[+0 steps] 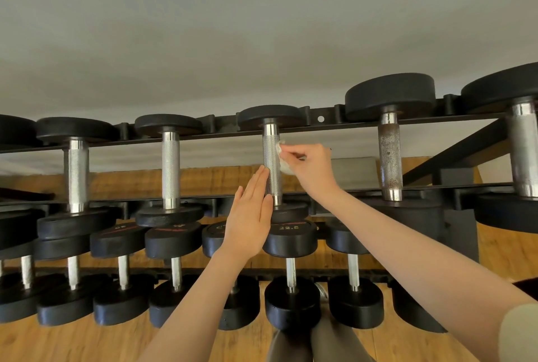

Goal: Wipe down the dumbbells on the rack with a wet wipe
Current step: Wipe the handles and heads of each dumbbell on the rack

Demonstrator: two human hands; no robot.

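A black two-tier rack holds several black dumbbells with knurled silver handles. My right hand pinches a crumpled white wet wipe against the right side of the handle of the middle upper-tier dumbbell. My left hand is flat with straight fingers, its fingertips touching the left side of the same handle lower down. Part of the wipe is hidden behind my right hand.
Neighbouring upper-tier dumbbells stand left and right, the right one with a rusty handle. The lower tier carries several smaller dumbbells, one marked 22.5. A grey wall is behind and a wooden floor below.
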